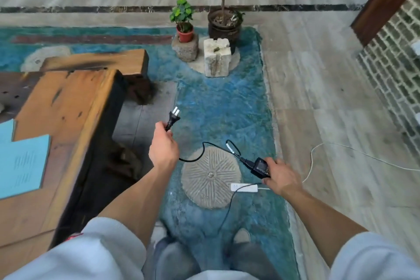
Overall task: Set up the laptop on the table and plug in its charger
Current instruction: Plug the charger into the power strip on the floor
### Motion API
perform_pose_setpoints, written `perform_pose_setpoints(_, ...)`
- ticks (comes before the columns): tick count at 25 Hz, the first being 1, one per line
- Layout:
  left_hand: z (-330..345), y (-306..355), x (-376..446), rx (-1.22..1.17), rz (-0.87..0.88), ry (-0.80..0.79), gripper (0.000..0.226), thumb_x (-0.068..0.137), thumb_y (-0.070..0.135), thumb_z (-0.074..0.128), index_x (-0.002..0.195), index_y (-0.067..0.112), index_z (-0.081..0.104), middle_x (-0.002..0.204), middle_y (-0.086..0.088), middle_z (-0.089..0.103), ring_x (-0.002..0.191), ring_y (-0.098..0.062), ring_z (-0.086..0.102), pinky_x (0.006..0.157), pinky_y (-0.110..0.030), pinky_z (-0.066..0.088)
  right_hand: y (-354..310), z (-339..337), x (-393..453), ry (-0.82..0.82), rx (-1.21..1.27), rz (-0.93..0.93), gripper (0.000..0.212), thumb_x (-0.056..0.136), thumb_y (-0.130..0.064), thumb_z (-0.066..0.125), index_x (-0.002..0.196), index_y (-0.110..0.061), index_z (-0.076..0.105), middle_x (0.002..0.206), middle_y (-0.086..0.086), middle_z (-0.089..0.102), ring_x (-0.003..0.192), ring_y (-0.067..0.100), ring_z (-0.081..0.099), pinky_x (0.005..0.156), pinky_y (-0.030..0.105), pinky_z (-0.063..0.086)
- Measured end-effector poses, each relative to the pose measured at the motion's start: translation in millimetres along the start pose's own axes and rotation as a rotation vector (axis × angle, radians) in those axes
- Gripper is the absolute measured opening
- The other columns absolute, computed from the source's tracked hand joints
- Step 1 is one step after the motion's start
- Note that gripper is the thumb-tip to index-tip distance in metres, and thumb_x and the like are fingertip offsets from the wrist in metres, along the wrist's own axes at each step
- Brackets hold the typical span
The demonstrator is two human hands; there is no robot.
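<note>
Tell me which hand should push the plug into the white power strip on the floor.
Left, probably. The left hand already grips the black three-pin plug, prongs free and pointing away. The right hand is full with the black charger brick, though it hangs nearer the white power strip on the blue rug.

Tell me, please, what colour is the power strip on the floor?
White, seen in the head view: power strip.

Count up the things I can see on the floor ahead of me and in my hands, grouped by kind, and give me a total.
Potted plants: 2, small and big
Stone blocks: 2, round and pale
Carved stone discs: 1
White power strips: 1
Charger parts in hand: 2, plug in left hand, brick in right hand
Total: 8
</note>
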State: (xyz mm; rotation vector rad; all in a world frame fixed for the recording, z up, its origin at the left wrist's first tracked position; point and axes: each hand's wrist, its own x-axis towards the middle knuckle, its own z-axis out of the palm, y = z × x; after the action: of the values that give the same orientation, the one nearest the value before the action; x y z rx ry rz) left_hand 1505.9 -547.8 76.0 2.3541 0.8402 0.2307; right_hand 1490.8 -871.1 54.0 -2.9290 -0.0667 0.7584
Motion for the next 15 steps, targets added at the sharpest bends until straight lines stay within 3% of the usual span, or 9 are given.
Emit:
perform_pose_setpoints(4, 30, -13, -30, 0.041, -0.090, 0.006, 0.008, 0.101, 0.025, 0.040, 0.108, 0.028, 0.040, 0.094, 0.003, 0.058, 0.077, -0.029, 0.052, 0.069, -0.037, 0.036, 11, 43, 7, -0.094, 0.017, -0.057, 0.057, 0.085, -0.038, 0.064, 0.135, -0.028, 0.040, 0.126, 0.004, 0.054, 0.115, 0.028, 0.051, 0.089, 0.038, 0.049)
perform_pose_setpoints(8, 61, -35, -40, 0.080, -0.139, -0.005, 0.008, 0.101, 0.027, 0.040, 0.109, 0.028, 0.040, 0.095, 0.001, 0.060, 0.076, -0.032, 0.052, 0.070, -0.036, 0.036, 7, 98, 13, -0.149, 0.022, -0.092, 0.055, 0.086, -0.038, 0.063, 0.134, -0.028, 0.038, 0.125, 0.003, 0.051, 0.115, 0.026, 0.049, 0.084, 0.039, 0.050)
perform_pose_setpoints(11, 88, -66, -40, 0.128, -0.174, -0.026, 0.006, 0.102, 0.030, 0.039, 0.107, 0.028, 0.039, 0.090, 0.004, 0.057, 0.072, -0.028, 0.049, 0.069, -0.036, 0.035, 3, 148, 21, -0.217, 0.011, -0.127, 0.058, 0.088, -0.039, 0.061, 0.138, -0.029, 0.034, 0.126, 0.002, 0.050, 0.115, 0.026, 0.047, 0.082, 0.039, 0.050)
perform_pose_setpoints(15, 128, -125, -33, 0.195, -0.186, -0.040, 0.007, 0.102, 0.028, 0.039, 0.108, 0.026, 0.040, 0.098, 0.000, 0.060, 0.076, -0.028, 0.050, 0.071, -0.037, 0.037, -6, 213, 40, -0.278, -0.034, -0.178, 0.054, 0.089, -0.037, 0.061, 0.136, -0.027, 0.036, 0.125, 0.003, 0.050, 0.115, 0.027, 0.048, 0.082, 0.040, 0.051)
